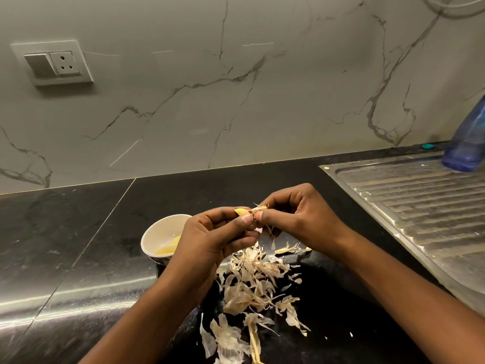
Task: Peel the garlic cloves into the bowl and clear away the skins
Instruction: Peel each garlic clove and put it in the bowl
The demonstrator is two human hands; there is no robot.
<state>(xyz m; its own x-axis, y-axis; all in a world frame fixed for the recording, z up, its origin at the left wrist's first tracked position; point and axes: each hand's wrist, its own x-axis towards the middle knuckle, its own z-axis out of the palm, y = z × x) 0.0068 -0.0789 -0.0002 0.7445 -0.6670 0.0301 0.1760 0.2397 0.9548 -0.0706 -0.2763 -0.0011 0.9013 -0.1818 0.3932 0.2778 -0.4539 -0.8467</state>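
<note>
My left hand point(210, 237) pinches a yellowish garlic clove point(242, 212) above the black counter, its bare tip sticking out to the left. My right hand point(294, 219) pinches a papery strip of skin point(261, 207) at the clove's other end, and the fingertips of both hands meet there. A small white bowl point(157, 232) stands just left of my left hand, with pale peeled cloves point(169, 247) inside; my left hand hides its right side. A loose pile of dry garlic skins point(252, 287) lies on the counter below my hands.
A steel sink drainboard point(425, 211) fills the right side. A blue bottle point(469, 137) stands at its far corner, with a small teal cap point(427, 146) beside it. A marble backsplash with a wall socket point(53, 63) rises behind the black counter point(65, 232).
</note>
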